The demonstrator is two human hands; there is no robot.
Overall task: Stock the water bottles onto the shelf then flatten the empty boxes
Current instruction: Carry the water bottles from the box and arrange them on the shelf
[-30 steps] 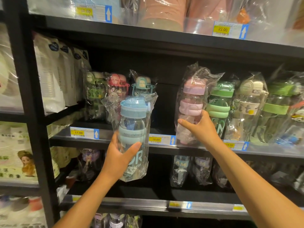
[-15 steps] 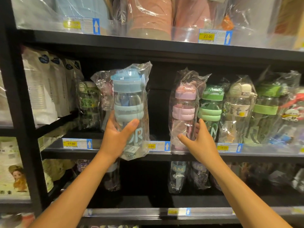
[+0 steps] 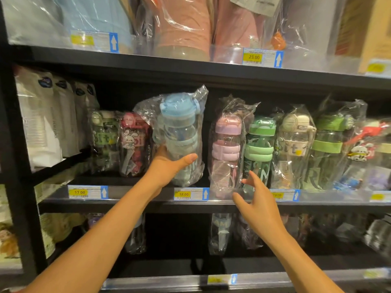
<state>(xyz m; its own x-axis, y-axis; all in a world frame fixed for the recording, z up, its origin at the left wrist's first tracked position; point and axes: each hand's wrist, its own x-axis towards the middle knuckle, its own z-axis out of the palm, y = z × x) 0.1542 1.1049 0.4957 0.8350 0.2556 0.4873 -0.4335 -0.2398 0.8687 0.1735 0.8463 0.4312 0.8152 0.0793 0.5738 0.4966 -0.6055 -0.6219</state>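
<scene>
Head view: the left hand has its fingers wrapped round the bagged blue bottle, held in the shelf gap between the rabbit bottle and the lilac bottle. The right hand hangs spread and empty. Stocking looks underway. No boxes show, so flattening seems left to do.

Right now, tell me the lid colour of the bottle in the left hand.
Light blue lid, bottle in left hand; head view.
</scene>
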